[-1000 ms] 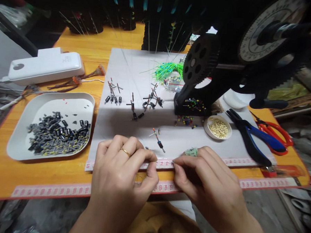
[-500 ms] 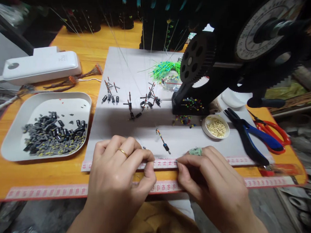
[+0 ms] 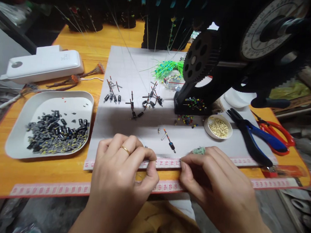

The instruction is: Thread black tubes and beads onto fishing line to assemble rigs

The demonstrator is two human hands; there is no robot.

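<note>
My left hand, with a gold ring, is closed in a pinch of thumb and forefinger just above the pink-printed measuring tape at the front edge of the white board. My right hand, with green wrapping around a finger, pinches at the other end of the same stretch. Whatever lies between the fingertips is too fine to make out. Just beyond the hands lies a small fishing float assembly with a black barrel and an orange-tipped stem. A tiny metal piece sits beside it.
On the left stands a tray of black and grey small parts. Rightward are a dish of gold beads, blue-handled pliers and red scissors. A black geared machine rises behind. More float parts lie mid-board.
The view has shifted slightly. The float assembly has slid a little to the right on the board, and the gap between my pinched hands is slightly wider.
</note>
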